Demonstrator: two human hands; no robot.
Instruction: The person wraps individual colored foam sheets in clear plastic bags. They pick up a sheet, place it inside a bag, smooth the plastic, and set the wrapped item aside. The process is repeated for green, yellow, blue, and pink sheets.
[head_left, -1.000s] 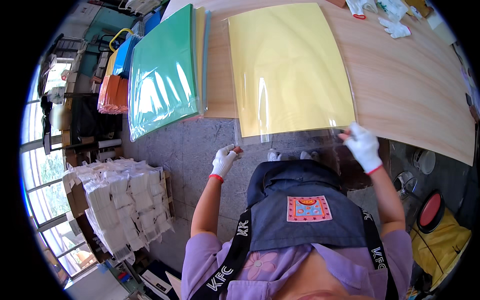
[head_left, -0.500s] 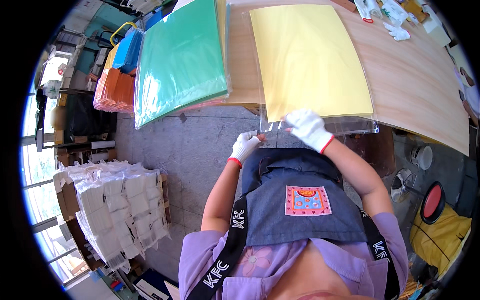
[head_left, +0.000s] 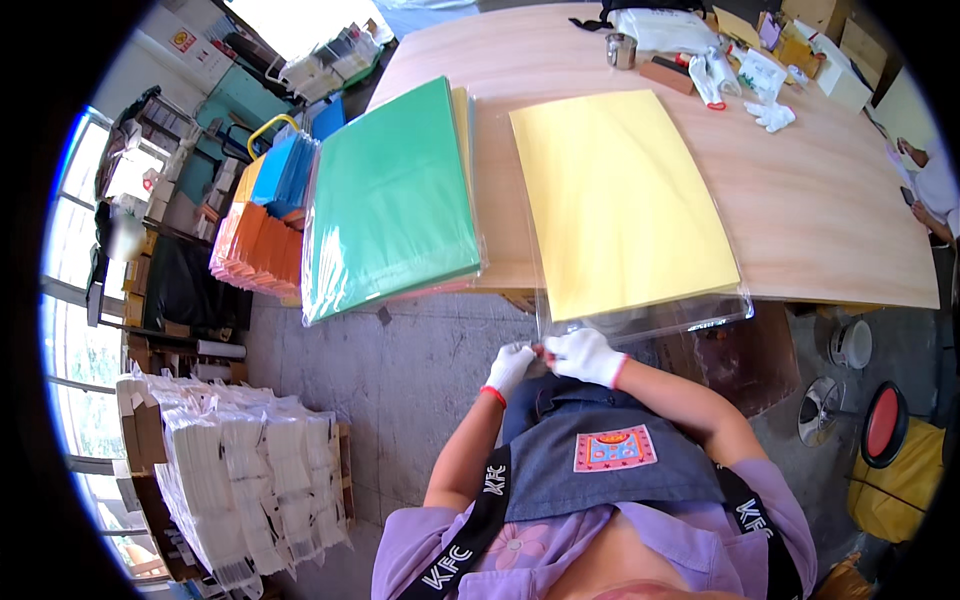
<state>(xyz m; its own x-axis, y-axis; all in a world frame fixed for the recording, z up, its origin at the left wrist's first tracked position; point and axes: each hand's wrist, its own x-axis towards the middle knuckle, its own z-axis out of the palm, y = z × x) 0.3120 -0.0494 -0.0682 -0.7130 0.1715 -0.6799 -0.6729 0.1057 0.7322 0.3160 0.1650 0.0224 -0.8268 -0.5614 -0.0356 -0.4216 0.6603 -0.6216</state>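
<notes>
A stack of pale yellow sheets (head_left: 625, 205) lies in a clear plastic sleeve (head_left: 690, 319) on the wooden table, its near end sticking out past the table's edge. Just below the sleeve's near left corner, my hands meet in front of my apron. Both wear white gloves with red cuffs and bare fingertips. My left hand (head_left: 511, 368) is closed, fingertips pinched together. Against it, the fingers of my right hand (head_left: 585, 357) are also closed. Whatever lies between the fingertips is too small to make out. To the left is a bagged stack of green sheets (head_left: 395, 195).
Orange folded stacks (head_left: 258, 250) and blue ones (head_left: 285, 175) stand left of the green stack. White wrapped bundles (head_left: 250, 470) sit on a pallet at lower left. Loose gloves (head_left: 770, 117) and a metal cup (head_left: 620, 50) lie at the far right. Another person's hand (head_left: 912, 153) shows at the right edge.
My right hand has come off the yellow stack's near edge and down to my left hand, so both now touch. The view has tilted up, showing more of the table's far side.
</notes>
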